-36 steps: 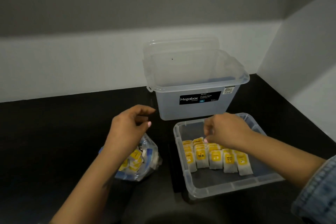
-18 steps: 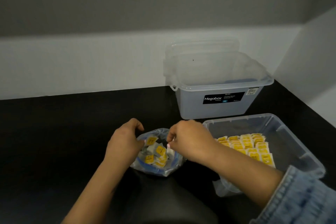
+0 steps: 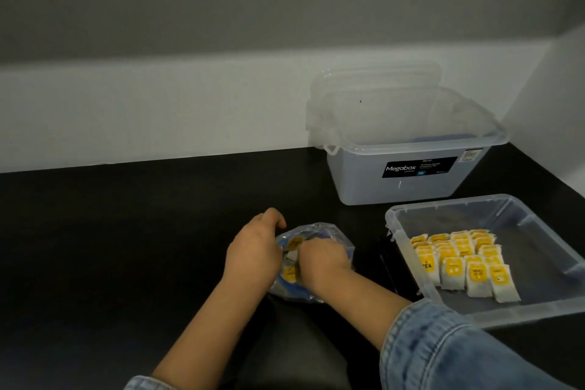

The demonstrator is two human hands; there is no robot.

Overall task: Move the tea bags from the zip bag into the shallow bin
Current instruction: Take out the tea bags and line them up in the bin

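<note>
Head view: on the black countertop (image 3: 126, 247) the left hand (image 3: 253, 252) curls its fingers around the left edge of the clear plastic zip bag with a blue seal (image 3: 316, 293), holding its mouth open. Inside lie a few white tea bags with yellow tags (image 3: 290, 272), jumbled — their directions cannot be told. The right hand (image 3: 323, 263), in a blue denim sleeve (image 3: 443, 348), reaches into the bag with fingers bent down among the tea bags; whether it grips one cannot be told, since the fingertips are hidden. To the right, apart from the bag, sits the shallow clear plastic bin (image 3: 408, 266) holding rows of tea bags (image 3: 462, 263) — laid flat and overlapping, yellow tags up, long axes running from the bin's far side toward the near rim. Behind the bin, against the white wall (image 3: 158, 111), stands a deeper translucent storage box with a black Megabox label (image 3: 405, 180), with a clear lid (image 3: 376, 79) propped behind it.
</note>
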